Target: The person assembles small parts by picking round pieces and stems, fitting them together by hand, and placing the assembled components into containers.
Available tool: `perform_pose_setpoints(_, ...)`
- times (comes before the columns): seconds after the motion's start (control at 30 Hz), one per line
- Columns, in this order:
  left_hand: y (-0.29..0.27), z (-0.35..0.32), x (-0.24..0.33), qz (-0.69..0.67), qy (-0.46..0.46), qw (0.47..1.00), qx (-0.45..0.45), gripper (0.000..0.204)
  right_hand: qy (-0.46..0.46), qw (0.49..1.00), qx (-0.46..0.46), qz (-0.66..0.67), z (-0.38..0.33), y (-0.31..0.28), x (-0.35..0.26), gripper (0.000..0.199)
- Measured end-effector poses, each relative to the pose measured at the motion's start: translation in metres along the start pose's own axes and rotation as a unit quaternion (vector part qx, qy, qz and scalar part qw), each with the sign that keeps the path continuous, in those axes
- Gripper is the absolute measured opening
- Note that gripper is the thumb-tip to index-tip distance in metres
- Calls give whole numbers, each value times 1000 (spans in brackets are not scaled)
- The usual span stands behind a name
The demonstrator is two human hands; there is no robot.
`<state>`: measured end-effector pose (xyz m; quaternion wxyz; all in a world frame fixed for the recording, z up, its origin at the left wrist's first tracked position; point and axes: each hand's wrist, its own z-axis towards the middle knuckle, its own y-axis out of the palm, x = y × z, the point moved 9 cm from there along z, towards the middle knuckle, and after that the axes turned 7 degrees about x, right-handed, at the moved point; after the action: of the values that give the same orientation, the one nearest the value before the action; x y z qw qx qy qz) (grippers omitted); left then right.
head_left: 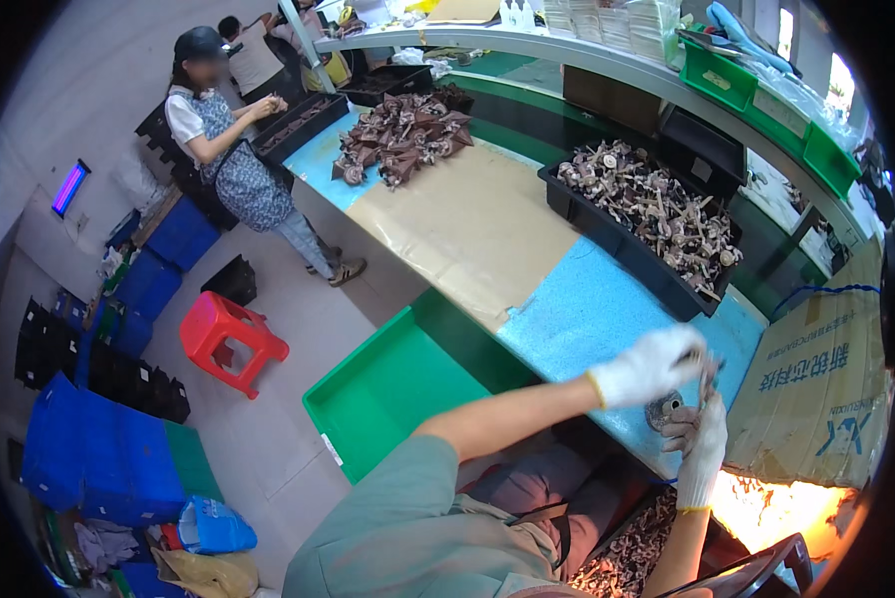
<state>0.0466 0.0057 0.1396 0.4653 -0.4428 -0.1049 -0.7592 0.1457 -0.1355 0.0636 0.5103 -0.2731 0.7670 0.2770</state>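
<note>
My left hand (649, 369), in a white glove, reaches across the blue end of the bench with its fingers pinched together. Just below it, my right hand (705, 453), also gloved, is closed with its fingertips up. Between the two sets of fingertips is a small brownish-pink part (710, 375), too small and partly covered to name. A round dark grey object (661, 410) rests on the bench beside my right fingers. Farther off stands a black tray (622, 239) heaped with small brown and cream pieces (657, 204).
Brown star-shaped pieces (397, 140) are piled on the bench. A green bin (387, 384) stands below its edge, near a red stool (230, 339). A cardboard box (816, 374) and bright lamp glow border my right side. A co-worker (233, 149) stands at the far end.
</note>
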Motion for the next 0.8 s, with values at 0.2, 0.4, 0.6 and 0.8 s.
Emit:
perform_pose_setpoints(0.2,-32,121,-34,303,-34,943,135,38,3,992,7,-123,-66,-61,33,48)
perform_pose_setpoints(0.4,6,3,-68,225,-47,973,-7,39,88,965,73,-238,-134,-167,121,36)
perform_pose_setpoints(0.6,52,-62,-104,441,93,884,-123,46,164,858,169,-457,-193,-268,167,47)
perform_pose_setpoints(0.8,50,-72,-116,393,30,910,-131,55,140,770,321,-533,-199,-388,224,38)
